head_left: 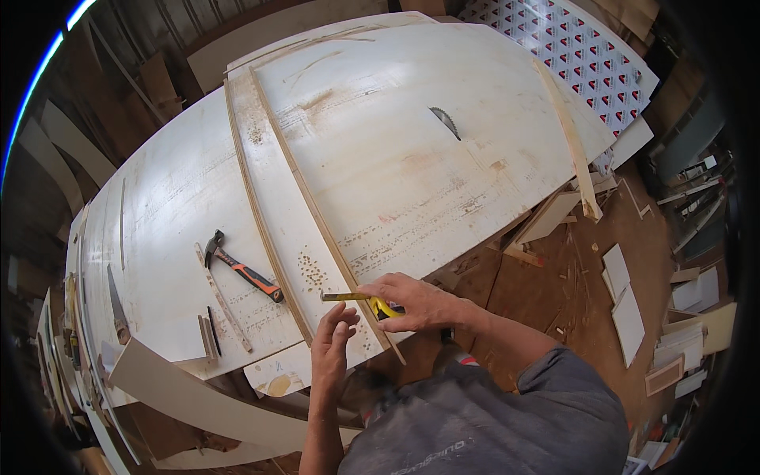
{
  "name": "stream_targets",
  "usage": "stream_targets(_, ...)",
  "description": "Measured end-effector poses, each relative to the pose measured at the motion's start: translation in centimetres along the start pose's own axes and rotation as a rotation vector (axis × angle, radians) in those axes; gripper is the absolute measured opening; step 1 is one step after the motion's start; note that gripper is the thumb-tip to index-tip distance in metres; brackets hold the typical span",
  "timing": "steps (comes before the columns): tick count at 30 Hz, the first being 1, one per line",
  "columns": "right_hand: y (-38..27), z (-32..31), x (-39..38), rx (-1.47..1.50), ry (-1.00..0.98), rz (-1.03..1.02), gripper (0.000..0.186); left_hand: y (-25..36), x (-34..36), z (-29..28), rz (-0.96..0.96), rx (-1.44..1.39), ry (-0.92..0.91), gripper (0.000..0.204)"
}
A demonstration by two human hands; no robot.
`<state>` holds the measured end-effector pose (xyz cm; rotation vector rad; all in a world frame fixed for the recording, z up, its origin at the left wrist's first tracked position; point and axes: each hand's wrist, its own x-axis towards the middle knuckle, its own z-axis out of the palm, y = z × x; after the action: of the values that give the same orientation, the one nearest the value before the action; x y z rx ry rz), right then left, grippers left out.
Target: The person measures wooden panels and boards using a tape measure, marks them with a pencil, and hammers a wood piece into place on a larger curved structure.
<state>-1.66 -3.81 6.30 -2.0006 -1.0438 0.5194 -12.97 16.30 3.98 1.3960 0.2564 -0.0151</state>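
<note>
Grey shirt (491, 412) with pale lettering (427, 457), right hand (412, 302) around yellow tape measure (383, 309)

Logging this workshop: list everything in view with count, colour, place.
Worktop: 1, white, centre
Circular saw blade: 1, grey, worktop's right
Claw hammer: 1, black-orange, worktop's left
Handsaw: 1, grey-bladed, worktop's left
Long strips: 2, brown, across worktop
Short strips: several, mixed, worktop's left
Overhanging strip: 1, pale, worktop's right
Patterned sheet: 1, multicoloured, top right
Offcuts: several, white, floor right
Tape measure: 1, yellow, lower centre
Shirt: 1, grey, bottom
Left grip: 1, bare, near tape
Right grip: 1, bare, holding tape
</note>
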Motion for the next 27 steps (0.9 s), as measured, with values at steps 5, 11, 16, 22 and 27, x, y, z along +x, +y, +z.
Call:
stream_targets(5, 4.5, -6.6, 0.0, 0.024, -0.114, -0.177, 0.071, -2.7, 5.9, 8.9, 0.131, -0.195, 0.309, 0.024)
stream_targets(11, 21.6, -21.8, -4.6, -0.249, -0.178, 0.072, 0.073, -3.0, 16.7, 12.2, 0.117, -0.456, 0.637, 0.019)
stream_targets(16, 35.9, -37.3, -11.3, -0.358, 0.053, 0.318, 0.062, -4.8, 24.7, 10.0, 0.049, -0.552, 0.832, 0.022)
stream_targets(22, 43.1, -44.8, -12.0, -0.394, 0.016, 0.435, 0.055, -7.1, 31.5, 13.9, -0.135, -0.416, 0.711, 0.025)
stream_targets(27, 44.9, -45.6, -7.3, -0.418, -0.017, 0.468, 0.053, -7.7, 29.6, 14.9, 0.002, 0.516, 0.664, 0.038)
